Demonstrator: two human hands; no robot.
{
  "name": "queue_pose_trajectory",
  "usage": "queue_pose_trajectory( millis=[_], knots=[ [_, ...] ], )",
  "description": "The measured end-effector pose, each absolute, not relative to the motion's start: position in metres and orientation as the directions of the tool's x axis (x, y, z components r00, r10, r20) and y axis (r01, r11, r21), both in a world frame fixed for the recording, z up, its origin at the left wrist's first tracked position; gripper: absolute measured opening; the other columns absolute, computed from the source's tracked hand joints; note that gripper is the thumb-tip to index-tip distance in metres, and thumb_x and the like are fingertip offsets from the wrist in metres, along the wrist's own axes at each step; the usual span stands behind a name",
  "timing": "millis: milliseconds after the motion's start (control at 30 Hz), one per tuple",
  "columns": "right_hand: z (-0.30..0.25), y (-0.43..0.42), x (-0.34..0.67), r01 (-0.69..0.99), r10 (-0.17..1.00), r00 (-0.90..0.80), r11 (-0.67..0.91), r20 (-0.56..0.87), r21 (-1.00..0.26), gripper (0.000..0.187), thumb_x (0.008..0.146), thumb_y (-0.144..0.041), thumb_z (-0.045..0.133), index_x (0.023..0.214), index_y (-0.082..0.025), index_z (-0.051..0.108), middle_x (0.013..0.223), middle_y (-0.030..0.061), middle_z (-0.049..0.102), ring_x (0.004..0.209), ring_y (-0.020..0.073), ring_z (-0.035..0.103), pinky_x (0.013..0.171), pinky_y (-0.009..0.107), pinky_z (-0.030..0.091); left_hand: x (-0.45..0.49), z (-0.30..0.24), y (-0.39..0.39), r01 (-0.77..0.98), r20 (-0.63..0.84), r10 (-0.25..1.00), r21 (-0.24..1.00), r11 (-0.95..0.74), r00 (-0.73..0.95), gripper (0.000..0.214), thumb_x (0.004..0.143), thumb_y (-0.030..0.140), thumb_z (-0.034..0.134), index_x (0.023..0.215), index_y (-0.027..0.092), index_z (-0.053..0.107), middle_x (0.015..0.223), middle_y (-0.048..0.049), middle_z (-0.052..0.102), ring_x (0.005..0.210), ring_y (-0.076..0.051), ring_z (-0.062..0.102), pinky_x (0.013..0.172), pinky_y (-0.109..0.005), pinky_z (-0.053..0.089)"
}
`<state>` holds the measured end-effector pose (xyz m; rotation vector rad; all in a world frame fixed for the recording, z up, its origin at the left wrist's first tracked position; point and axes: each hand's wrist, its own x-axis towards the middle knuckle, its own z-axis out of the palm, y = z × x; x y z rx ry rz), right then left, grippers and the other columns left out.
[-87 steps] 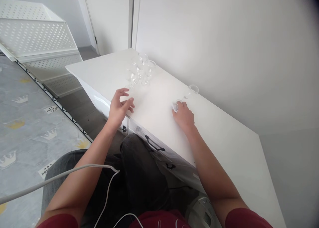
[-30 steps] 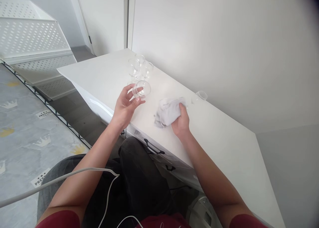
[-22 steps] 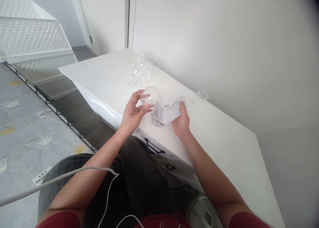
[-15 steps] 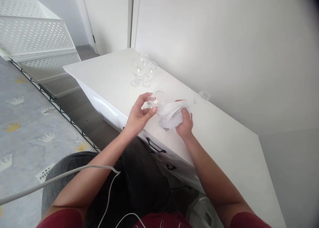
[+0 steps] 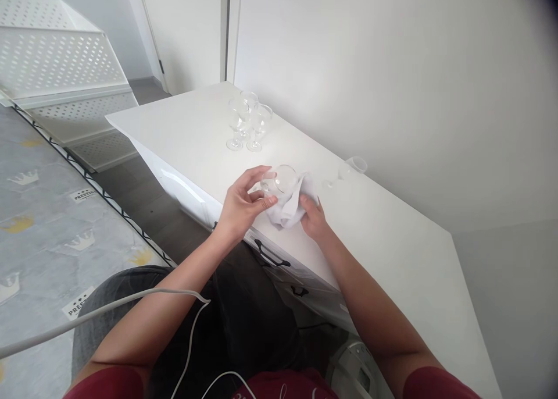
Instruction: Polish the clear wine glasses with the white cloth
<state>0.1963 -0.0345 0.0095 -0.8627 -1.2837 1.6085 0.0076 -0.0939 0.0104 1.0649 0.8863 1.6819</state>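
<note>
White bench lies under both hands. At its front edge, the left hand has its fingers curled round a clear glass. The glass is tilted, bowl end toward the right hand, whose fingers pinch a white cloth that touches the glass from just beside it. Three other glasses stand well apart.

Clear stemmed glass tilted (bowl toward right), white cloth bunched against bowl, above counter edge.
</note>
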Motion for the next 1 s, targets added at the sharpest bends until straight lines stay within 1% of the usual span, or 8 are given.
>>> queue_pose_trajectory(
  millis=[67,167,300,433,600,733,833,1000],
  knots=[
    [0.012,-0.030,0.198,-0.215,0.894,-0.446,-0.068,0.036,-0.974,0.055,0.076,-0.054,0.086,0.121,-0.026,0.074,0.118,0.0057,0.079,0.127,0.0347,0.068,0.107,0.051,0.058,-0.002,0.009,-0.091,-0.298,0.282,0.929,0.890,-0.346,-0.238,0.058,0.083,0.043,0.090,0.135,0.031,0.065,0.140,-0.0095,0.069,0.122,-0.027,0.070,0.093,-0.039,0.061],
    [0.018,-0.024,0.204,-0.162,0.832,-0.553,-0.049,0.050,-0.986,0.052,0.077,-0.050,0.087,0.120,-0.024,0.074,0.114,0.0057,0.079,0.119,0.0329,0.070,0.101,0.048,0.059,-0.018,0.010,-0.088,-0.267,0.287,0.906,0.889,-0.373,-0.310,0.058,0.086,0.046,0.088,0.137,0.033,0.063,0.143,-0.0096,0.068,0.120,-0.026,0.071,0.096,-0.041,0.061],
    [0.021,-0.019,0.211,-0.025,0.778,-0.627,0.041,0.048,-0.999,0.037,0.081,-0.049,0.086,0.104,-0.021,0.077,0.091,0.0016,0.075,0.085,0.0234,0.068,0.075,0.037,0.057,-0.036,0.013,-0.087,-0.219,0.303,0.871,0.887,-0.405,-0.387,0.058,0.087,0.051,0.086,0.137,0.034,0.063,0.148,-0.0090,0.065,0.128,-0.028,0.067,0.100,-0.043,0.062],
    [0.020,-0.023,0.210,-0.014,0.833,-0.552,0.023,0.027,-1.000,0.034,0.085,-0.054,0.084,0.089,-0.021,0.073,0.074,-0.0018,0.066,0.063,0.0156,0.056,0.057,0.030,0.047,-0.046,0.015,-0.088,-0.154,0.336,0.833,0.886,-0.438,-0.440,0.059,0.085,0.051,0.087,0.137,0.033,0.065,0.146,-0.0094,0.067,0.132,-0.031,0.064,0.103,-0.046,0.062],
    [0.025,-0.025,0.204,-0.187,0.972,-0.224,0.024,0.066,-0.982,0.026,0.087,-0.047,0.083,0.089,-0.026,0.069,0.090,-0.0003,0.074,0.087,0.0226,0.070,0.078,0.037,0.060,-0.050,0.020,-0.093,-0.003,0.375,0.793,0.903,-0.429,-0.479,0.063,0.083,0.053,0.089,0.139,0.035,0.067,0.141,-0.0060,0.069,0.107,-0.024,0.073,0.090,-0.040,0.067],
    [0.025,-0.023,0.198,-0.230,0.988,-0.147,0.018,0.053,-0.973,0.031,0.092,-0.054,0.076,0.103,-0.025,0.072,0.106,0.0036,0.077,0.108,0.0277,0.072,0.090,0.043,0.062,-0.042,0.025,-0.100,0.217,0.406,0.813,0.913,-0.345,-0.418,0.059,0.080,0.051,0.091,0.134,0.034,0.074,0.129,-0.0047,0.075,0.082,-0.019,0.071,0.072,-0.036,0.062],
    [0.023,-0.027,0.195,-0.187,0.985,-0.151,0.049,0.078,-0.981,0.033,0.095,-0.059,0.072,0.102,-0.027,0.071,0.101,0.0030,0.075,0.102,0.0261,0.071,0.087,0.041,0.062,-0.031,0.021,-0.102,0.383,0.497,0.797,0.849,-0.364,-0.344,0.057,0.079,0.051,0.092,0.132,0.035,0.077,0.117,-0.0045,0.080,0.080,-0.023,0.067,0.076,-0.043,0.058],
    [0.022,-0.038,0.194,-0.039,0.959,-0.227,0.167,0.172,-0.985,0.037,0.093,-0.056,0.076,0.077,-0.026,0.060,0.073,-0.0016,0.058,0.072,0.0193,0.058,0.071,0.036,0.056,-0.024,0.011,-0.097,0.578,0.628,0.739,0.706,-0.409,-0.245,0.055,0.074,0.050,0.095,0.124,0.034,0.081,0.117,-0.0078,0.082,0.106,-0.039,0.059,0.099,-0.062,0.046]
  ],
)
